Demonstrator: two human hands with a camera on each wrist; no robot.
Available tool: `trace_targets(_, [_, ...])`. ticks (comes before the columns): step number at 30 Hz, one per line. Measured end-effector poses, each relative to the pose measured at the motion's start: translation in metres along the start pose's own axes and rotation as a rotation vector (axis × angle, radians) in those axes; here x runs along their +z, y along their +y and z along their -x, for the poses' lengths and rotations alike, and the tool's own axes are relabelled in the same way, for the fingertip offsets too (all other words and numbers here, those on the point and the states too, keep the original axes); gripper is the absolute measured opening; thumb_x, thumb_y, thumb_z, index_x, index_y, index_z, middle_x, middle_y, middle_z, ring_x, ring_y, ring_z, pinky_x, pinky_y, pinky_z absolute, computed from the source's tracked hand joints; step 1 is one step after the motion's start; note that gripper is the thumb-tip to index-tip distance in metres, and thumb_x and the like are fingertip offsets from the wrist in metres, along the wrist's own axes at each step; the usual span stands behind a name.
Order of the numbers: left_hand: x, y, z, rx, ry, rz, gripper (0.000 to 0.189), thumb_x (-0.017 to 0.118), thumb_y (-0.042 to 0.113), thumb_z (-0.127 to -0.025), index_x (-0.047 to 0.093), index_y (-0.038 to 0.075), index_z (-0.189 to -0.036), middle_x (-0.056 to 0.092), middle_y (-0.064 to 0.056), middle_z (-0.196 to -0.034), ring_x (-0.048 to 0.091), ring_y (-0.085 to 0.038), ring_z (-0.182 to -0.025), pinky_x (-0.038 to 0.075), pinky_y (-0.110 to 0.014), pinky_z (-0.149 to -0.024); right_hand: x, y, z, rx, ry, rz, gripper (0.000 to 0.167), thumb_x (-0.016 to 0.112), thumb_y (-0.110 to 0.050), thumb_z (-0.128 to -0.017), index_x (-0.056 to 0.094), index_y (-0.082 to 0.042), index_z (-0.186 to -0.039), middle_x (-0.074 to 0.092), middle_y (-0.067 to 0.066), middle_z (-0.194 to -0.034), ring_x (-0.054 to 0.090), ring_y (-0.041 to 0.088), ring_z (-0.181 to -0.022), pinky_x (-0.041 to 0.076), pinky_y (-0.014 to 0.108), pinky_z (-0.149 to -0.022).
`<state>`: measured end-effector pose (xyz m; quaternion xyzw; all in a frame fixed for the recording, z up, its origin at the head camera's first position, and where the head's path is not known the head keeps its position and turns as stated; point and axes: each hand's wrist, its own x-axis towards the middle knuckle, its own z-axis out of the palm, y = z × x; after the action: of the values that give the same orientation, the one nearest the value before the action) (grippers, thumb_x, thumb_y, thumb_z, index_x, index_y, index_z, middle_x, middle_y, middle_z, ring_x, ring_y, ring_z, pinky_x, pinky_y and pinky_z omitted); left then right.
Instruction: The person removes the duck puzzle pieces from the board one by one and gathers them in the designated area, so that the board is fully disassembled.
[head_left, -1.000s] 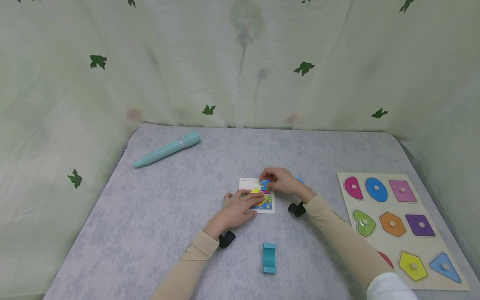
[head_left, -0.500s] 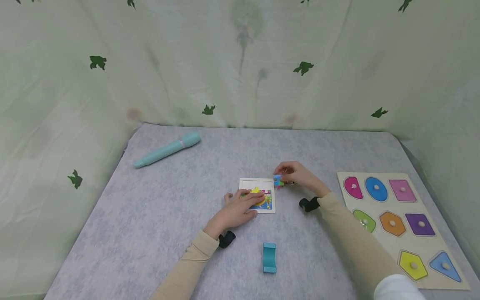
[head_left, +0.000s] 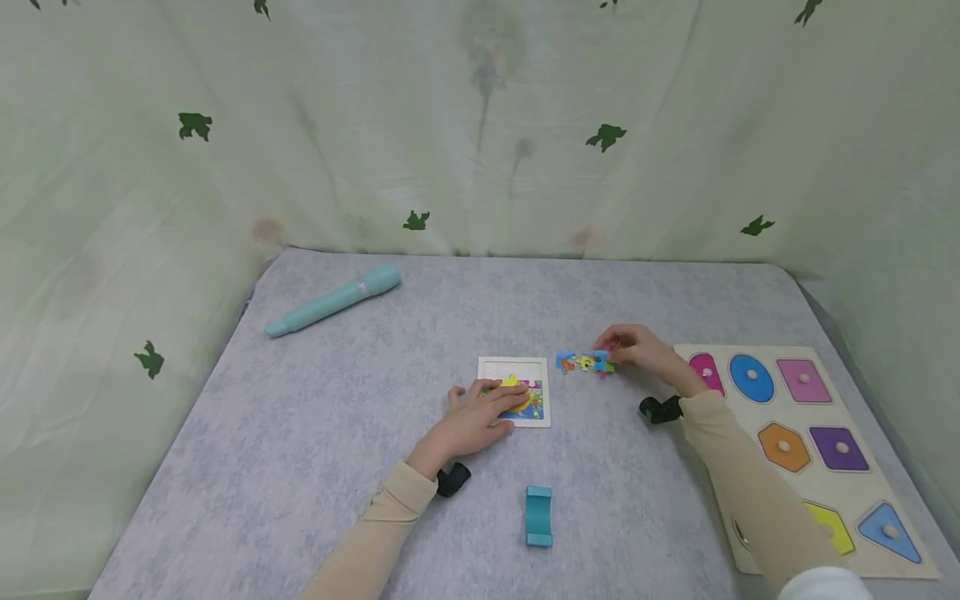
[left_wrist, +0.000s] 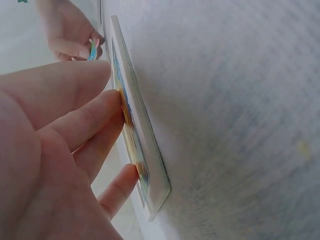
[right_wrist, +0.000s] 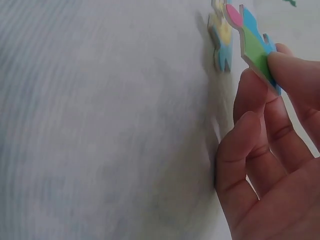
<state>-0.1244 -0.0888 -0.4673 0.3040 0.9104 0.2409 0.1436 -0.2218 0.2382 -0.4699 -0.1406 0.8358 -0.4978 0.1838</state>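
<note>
In the head view my left hand (head_left: 474, 418) lies across a small jigsaw in a white frame (head_left: 514, 362). Its fingertips rest on the assembled colourful pieces, as the left wrist view also shows. The frame's upper strip is bare, with a yellow knob poking into it. To the right of the frame, my right hand (head_left: 639, 350) pinches a puzzle piece (right_wrist: 256, 50) of blue, green and pink between thumb and fingers. That piece is held tilted above the cloth. Other loose pieces (head_left: 568, 362) lie just left of that hand.
A wooden board of knobbed shapes (head_left: 806, 450) lies at the right, partly under the right sleeve. A teal pen-shaped object (head_left: 333, 301) is at the back left. Nearer the front sits a small teal curved block (head_left: 538, 517). Pale curtains (head_left: 480, 125) enclose the table.
My right hand has lifted the blue puzzle piece out of the frame's upper right corner and carried it right, over beside the loose pieces. The left hand has stayed on the frame.
</note>
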Motion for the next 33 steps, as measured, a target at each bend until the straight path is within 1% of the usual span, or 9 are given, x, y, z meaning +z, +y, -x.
trace_targets(2, [0.0,0.0,0.0,-0.002,0.001,0.002,0.048,0.053,0.025,-0.099,0.043,0.021,-0.146,0.036,0.007,-0.15,0.025,-0.026,-0.135,0.014,-0.064,-0.096,-0.003,0.002,0.003,0.014,0.008,0.007,0.019,0.058,0.001,-0.087,0.064,0.005,-0.104,0.058,0.014,-0.094,0.049,0.022,-0.082,0.046,0.029,-0.068])
trace_targets(7, [0.001,0.0,0.0,-0.003,0.003,0.01,0.048,0.052,0.025,-0.1,0.043,0.021,-0.146,0.036,0.007,-0.15,0.026,-0.026,-0.135,0.013,-0.064,-0.096,-0.011,0.006,0.007,0.011,0.002,0.032,0.02,0.058,0.001,-0.087,0.063,0.007,-0.105,0.059,0.015,-0.095,0.05,0.022,-0.082,0.046,0.03,-0.068])
trace_targets(12, [0.001,0.0,0.0,-0.001,0.007,0.016,0.048,0.053,0.024,-0.099,0.043,0.021,-0.146,0.036,0.007,-0.15,0.025,-0.027,-0.135,0.013,-0.064,-0.096,-0.013,0.005,0.01,0.037,-0.001,0.079,0.02,0.058,0.003,-0.084,0.063,0.008,-0.103,0.061,0.014,-0.093,0.05,0.021,-0.079,0.046,0.031,-0.068])
trace_targets(15, [0.001,-0.001,0.0,-0.001,0.009,0.015,0.048,0.053,0.025,-0.099,0.044,0.021,-0.146,0.036,0.007,-0.15,0.025,-0.026,-0.136,0.013,-0.064,-0.096,-0.011,0.005,0.01,0.04,0.013,0.139,0.019,0.058,0.004,-0.082,0.064,0.006,-0.1,0.06,0.012,-0.09,0.05,0.021,-0.075,0.046,0.03,-0.065])
trace_targets(18, [0.002,-0.001,0.0,0.002,0.012,0.014,0.048,0.053,0.024,-0.099,0.044,0.021,-0.146,0.036,0.007,-0.15,0.025,-0.026,-0.136,0.013,-0.064,-0.096,-0.009,0.005,0.008,0.026,0.026,0.225,0.016,0.059,0.004,-0.082,0.065,0.003,-0.097,0.06,0.01,-0.088,0.05,0.021,-0.074,0.046,0.031,-0.062])
trace_targets(24, [0.002,-0.001,0.001,0.004,0.014,0.019,0.048,0.053,0.024,-0.099,0.043,0.02,-0.146,0.036,0.006,-0.15,0.025,-0.027,-0.136,0.013,-0.064,-0.096,-0.003,-0.006,0.01,0.006,0.038,0.424,0.012,0.06,0.003,-0.083,0.065,-0.003,-0.091,0.06,0.007,-0.087,0.052,0.023,-0.079,0.045,0.037,-0.07])
trace_targets(27, [0.002,-0.001,0.001,0.008,0.013,0.012,0.048,0.053,0.024,-0.099,0.043,0.02,-0.146,0.036,0.006,-0.15,0.025,-0.027,-0.136,0.014,-0.063,-0.096,-0.002,-0.012,0.011,-0.005,0.042,0.515,0.011,0.063,0.001,-0.081,0.065,-0.005,-0.09,0.059,0.004,-0.083,0.052,0.021,-0.075,0.043,0.037,-0.068])
trace_targets(30, [0.002,-0.001,0.001,0.017,0.012,0.004,0.049,0.054,0.024,-0.099,0.042,0.02,-0.146,0.036,0.005,-0.15,0.025,-0.028,-0.136,0.014,-0.063,-0.096,-0.002,-0.014,0.01,-0.01,0.047,0.572,0.01,0.066,-0.001,-0.081,0.064,-0.007,-0.089,0.056,0.002,-0.078,0.05,0.019,-0.071,0.041,0.035,-0.065])
trace_targets(33, [0.002,-0.001,0.001,0.025,0.013,-0.001,0.05,0.054,0.024,-0.099,0.042,0.019,-0.147,0.035,0.004,-0.151,0.025,-0.029,-0.136,0.014,-0.063,-0.096,-0.001,-0.013,0.01,-0.006,0.047,0.563,0.01,0.067,0.0,-0.08,0.064,-0.006,-0.088,0.056,0.002,-0.077,0.05,0.02,-0.071,0.041,0.035,-0.065])
